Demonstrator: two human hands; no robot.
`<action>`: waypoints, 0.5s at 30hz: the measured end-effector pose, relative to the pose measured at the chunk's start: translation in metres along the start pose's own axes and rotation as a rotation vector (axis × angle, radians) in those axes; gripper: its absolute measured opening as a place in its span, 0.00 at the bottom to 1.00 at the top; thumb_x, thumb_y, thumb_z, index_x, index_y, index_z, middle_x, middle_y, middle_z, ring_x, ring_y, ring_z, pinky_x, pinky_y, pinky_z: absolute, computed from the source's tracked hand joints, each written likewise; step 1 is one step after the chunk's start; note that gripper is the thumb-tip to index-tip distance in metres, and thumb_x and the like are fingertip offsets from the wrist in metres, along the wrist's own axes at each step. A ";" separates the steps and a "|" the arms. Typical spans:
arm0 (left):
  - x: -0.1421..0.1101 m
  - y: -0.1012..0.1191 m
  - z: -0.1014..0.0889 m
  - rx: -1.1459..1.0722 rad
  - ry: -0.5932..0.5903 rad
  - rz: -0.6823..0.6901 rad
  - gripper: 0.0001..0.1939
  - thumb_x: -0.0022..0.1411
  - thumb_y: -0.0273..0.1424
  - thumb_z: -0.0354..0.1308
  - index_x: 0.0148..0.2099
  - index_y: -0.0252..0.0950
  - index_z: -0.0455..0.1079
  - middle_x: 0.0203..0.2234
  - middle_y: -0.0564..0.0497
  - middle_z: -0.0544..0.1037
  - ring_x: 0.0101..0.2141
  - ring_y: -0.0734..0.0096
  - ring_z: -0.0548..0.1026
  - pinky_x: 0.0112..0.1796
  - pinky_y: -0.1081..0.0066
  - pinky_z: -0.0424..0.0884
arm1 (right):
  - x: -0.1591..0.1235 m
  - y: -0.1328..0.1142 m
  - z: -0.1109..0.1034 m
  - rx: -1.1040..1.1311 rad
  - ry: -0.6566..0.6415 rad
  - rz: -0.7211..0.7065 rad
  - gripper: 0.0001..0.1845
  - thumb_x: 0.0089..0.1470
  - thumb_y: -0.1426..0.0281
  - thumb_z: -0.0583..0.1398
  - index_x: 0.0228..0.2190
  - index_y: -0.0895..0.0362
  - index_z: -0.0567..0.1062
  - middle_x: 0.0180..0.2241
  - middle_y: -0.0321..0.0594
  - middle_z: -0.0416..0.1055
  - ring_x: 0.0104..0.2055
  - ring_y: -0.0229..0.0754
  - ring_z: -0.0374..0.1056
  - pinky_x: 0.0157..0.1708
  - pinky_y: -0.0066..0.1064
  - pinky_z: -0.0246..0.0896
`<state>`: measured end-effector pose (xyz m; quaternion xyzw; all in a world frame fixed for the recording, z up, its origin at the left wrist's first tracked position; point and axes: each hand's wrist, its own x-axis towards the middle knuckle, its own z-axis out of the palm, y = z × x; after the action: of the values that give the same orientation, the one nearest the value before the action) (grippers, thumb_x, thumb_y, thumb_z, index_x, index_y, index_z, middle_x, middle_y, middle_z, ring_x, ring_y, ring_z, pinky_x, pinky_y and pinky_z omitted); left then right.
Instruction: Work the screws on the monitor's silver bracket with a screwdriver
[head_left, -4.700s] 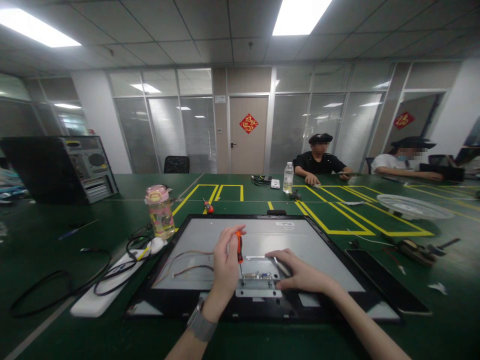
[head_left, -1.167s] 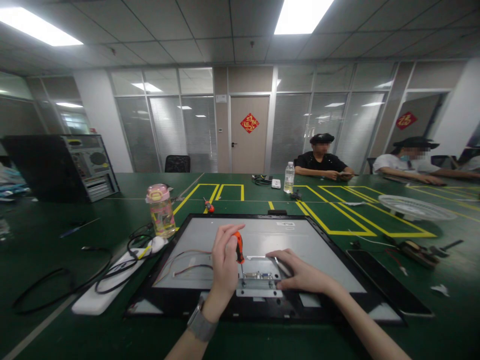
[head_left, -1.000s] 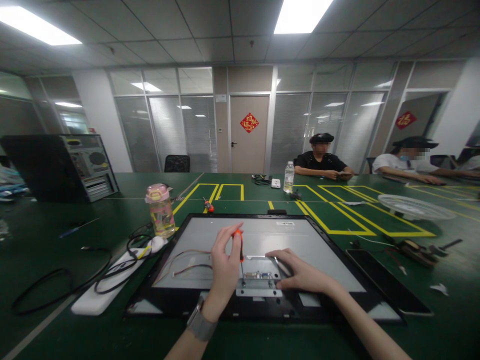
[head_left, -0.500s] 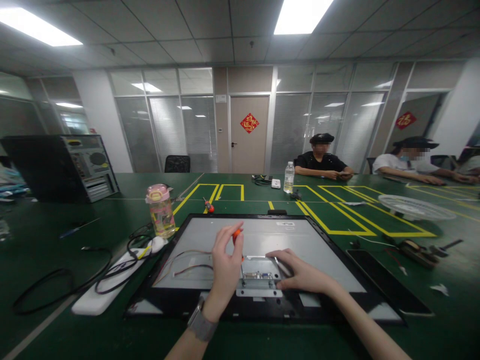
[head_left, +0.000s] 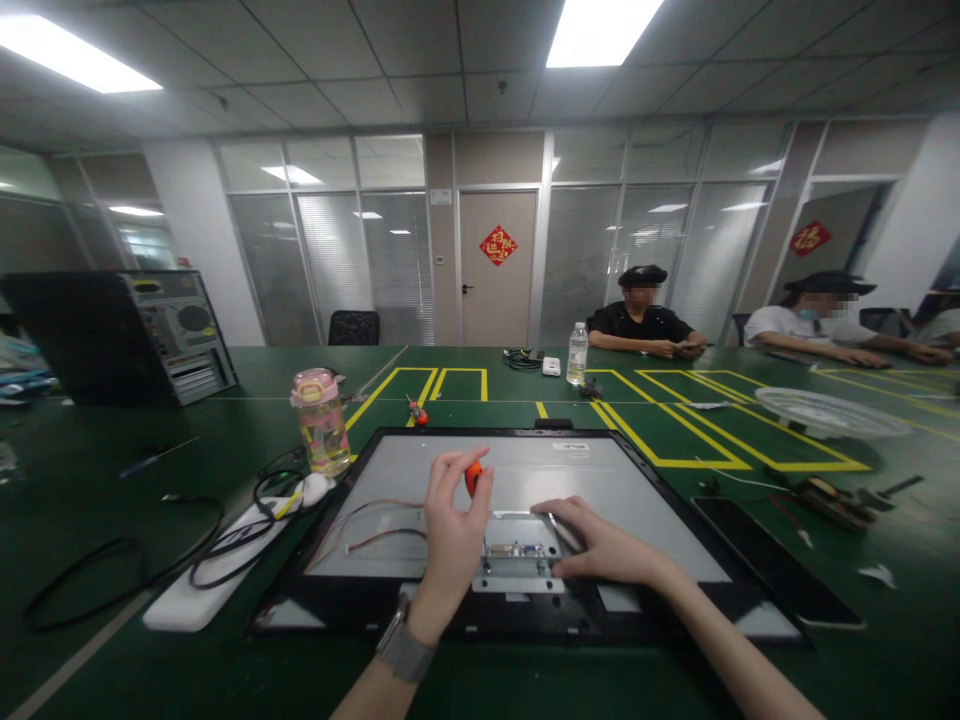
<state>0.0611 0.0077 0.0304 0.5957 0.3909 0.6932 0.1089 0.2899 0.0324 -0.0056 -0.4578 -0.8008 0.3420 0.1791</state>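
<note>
A flat display panel (head_left: 645,530) with a grey back and black frame lies in front of me. Near its front edge is a metal bracket (head_left: 517,585) with screw holes and connector ports. My left hand (head_left: 456,520), wearing a watch, has its fingers round the orange handle of a screwdriver (head_left: 473,478), held upright over the bracket's left side; the tip is hidden behind the hand. My right hand (head_left: 592,540) grips the bracket's right side between thumb and fingers. Thin wires (head_left: 382,538) run over the panel left of the bracket.
Left of the panel are a white power strip (head_left: 202,590), black cables and a pink-lidded bottle (head_left: 322,425). A second screwdriver (head_left: 418,412) lies behind it. A dark flat slab (head_left: 780,560) and a tape measure (head_left: 832,500) lie right. Two people sit across the table.
The left thumb and fingers have shifted slightly around the orange handle, which now shows more between them. My right hand stays on the bracket.
</note>
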 end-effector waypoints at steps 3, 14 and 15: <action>-0.001 -0.002 -0.002 -0.008 -0.024 -0.017 0.12 0.65 0.35 0.54 0.44 0.39 0.77 0.35 0.48 0.72 0.32 0.68 0.73 0.33 0.70 0.72 | 0.001 0.001 0.000 -0.014 0.001 -0.006 0.40 0.42 0.66 0.67 0.58 0.51 0.64 0.51 0.42 0.61 0.56 0.50 0.59 0.61 0.39 0.50; 0.001 0.000 -0.002 0.023 -0.018 -0.014 0.09 0.63 0.32 0.55 0.42 0.39 0.76 0.33 0.51 0.69 0.33 0.68 0.71 0.38 0.67 0.71 | -0.001 -0.004 -0.001 -0.023 -0.003 0.025 0.40 0.42 0.67 0.67 0.57 0.51 0.64 0.51 0.42 0.62 0.56 0.50 0.58 0.62 0.40 0.49; 0.001 0.000 -0.002 0.022 -0.021 -0.014 0.10 0.64 0.33 0.54 0.42 0.39 0.77 0.34 0.50 0.69 0.34 0.68 0.72 0.38 0.68 0.71 | -0.001 -0.005 -0.001 -0.021 -0.004 0.029 0.40 0.42 0.68 0.67 0.57 0.51 0.64 0.51 0.42 0.62 0.56 0.50 0.58 0.62 0.39 0.49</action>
<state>0.0589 0.0077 0.0311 0.6012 0.4014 0.6819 0.1114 0.2885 0.0301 -0.0012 -0.4707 -0.7979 0.3371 0.1678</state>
